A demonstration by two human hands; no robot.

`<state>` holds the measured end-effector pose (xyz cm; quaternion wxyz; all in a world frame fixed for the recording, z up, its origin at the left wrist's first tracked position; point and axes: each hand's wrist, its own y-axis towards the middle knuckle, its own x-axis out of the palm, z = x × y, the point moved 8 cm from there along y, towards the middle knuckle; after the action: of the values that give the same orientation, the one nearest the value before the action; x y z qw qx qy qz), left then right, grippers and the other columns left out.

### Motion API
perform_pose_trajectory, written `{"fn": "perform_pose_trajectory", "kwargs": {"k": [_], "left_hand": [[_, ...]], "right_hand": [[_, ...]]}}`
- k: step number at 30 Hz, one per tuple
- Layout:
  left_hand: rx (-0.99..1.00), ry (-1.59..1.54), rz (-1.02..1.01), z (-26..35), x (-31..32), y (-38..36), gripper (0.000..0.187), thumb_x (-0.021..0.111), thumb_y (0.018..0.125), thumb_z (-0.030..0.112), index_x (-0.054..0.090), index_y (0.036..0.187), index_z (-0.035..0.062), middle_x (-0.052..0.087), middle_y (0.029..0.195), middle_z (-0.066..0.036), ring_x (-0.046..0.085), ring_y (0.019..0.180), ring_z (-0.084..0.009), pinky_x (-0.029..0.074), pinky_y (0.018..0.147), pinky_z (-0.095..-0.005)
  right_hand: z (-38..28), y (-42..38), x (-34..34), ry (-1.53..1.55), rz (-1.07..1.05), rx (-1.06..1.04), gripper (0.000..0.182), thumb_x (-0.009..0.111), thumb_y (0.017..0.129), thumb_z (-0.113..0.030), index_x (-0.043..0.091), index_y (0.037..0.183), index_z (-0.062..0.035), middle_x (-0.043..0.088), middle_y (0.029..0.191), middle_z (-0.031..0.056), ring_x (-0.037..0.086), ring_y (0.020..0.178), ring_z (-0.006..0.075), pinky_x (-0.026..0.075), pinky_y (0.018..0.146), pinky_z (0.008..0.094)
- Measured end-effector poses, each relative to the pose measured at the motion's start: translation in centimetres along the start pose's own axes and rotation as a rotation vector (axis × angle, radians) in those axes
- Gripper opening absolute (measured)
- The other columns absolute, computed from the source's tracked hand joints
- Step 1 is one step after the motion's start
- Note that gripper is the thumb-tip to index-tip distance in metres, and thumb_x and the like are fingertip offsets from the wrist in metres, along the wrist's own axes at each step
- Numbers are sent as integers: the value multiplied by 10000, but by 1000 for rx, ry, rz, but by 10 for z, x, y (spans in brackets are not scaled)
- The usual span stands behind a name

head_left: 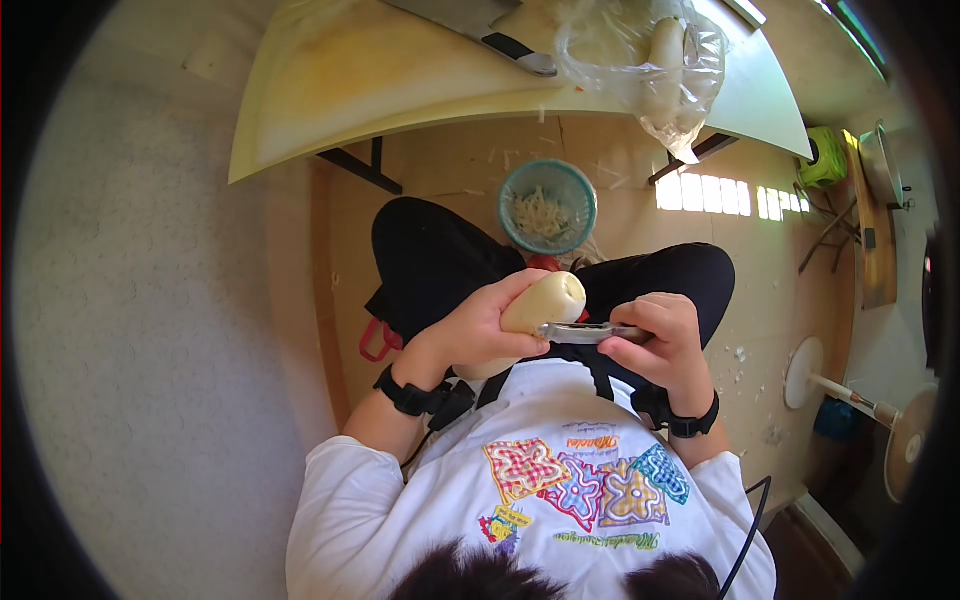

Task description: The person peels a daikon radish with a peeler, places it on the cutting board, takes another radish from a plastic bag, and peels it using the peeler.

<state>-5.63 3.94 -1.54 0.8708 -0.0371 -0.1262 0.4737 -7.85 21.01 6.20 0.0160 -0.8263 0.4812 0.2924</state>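
A thick, pale daikon radish (545, 305) lies across my lap, its cut-looking end pointing up and to the right. My left hand (478, 325) is wrapped around its middle. In my right hand (660, 332) is a peeler (580, 333) with a metal head, gripped by its handle. The peeler's head touches or nearly touches the radish's side near my left thumb. Below my knees on the floor stands a teal bin (508, 205) with pale peelings (540, 213) inside.
Ahead is a table (330, 120) bearing a cleaver (500, 40) and a clear plastic bag (620, 60) with white radishes in it. Scraps are scattered on the floor. A white fan (850, 395) stands at right, near a folded wooden table (875, 240). A wall rises at left.
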Motion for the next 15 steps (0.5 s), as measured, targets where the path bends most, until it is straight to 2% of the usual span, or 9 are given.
{"fn": "perform_pose_trajectory", "kwargs": {"k": [3, 15], "left_hand": [[-23, 86, -11, 6, 2, 0, 616, 765, 779, 54, 510, 1339, 88, 634, 1130, -35, 603, 1036, -138, 492, 904, -302], [-85, 97, 90, 11, -1, -9, 602, 752, 784, 50, 512, 1335, 84, 657, 1110, -60, 631, 989, -147, 510, 866, -305]], "right_hand": [[2, -1, 4, -188, 15, -30, 301, 858, 705, -311, 690, 778, -73, 577, 561, 44, 559, 478, 200, 405, 456, 300], [9, -7, 12, -206, 57, -14, 304, 842, 711, -349, 688, 768, -93, 589, 572, 40, 582, 496, 206, 430, 473, 306]]}}
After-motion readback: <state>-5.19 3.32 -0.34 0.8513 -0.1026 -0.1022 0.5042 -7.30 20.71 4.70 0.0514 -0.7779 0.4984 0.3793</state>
